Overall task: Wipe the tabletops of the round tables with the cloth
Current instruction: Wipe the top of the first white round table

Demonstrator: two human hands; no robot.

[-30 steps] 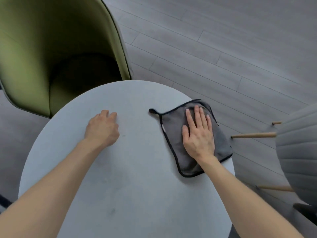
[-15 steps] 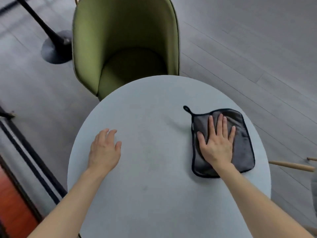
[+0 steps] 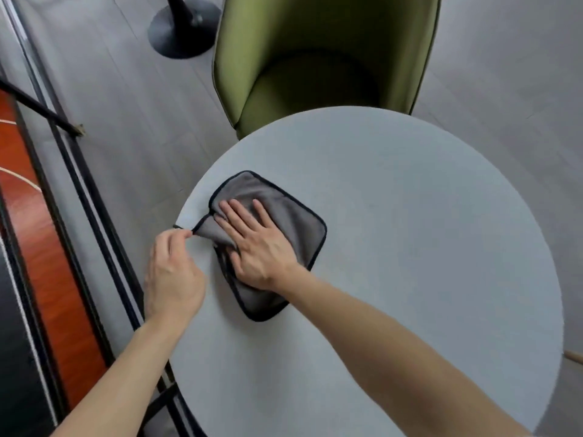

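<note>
The cloth (image 3: 285,216) lies at the left edge of the round table (image 3: 426,247), bunched where it meets the rim. The right hand (image 3: 258,244) presses it down with fingers spread flat, while the left hand (image 3: 173,272) pinches the cloth's corner loop between fingertips. To do this step well, the pinched corner likely wants pulling out straight — smoothing the fold — so the cloth sits flat before the next sweep, with the palm kept level.
</note>
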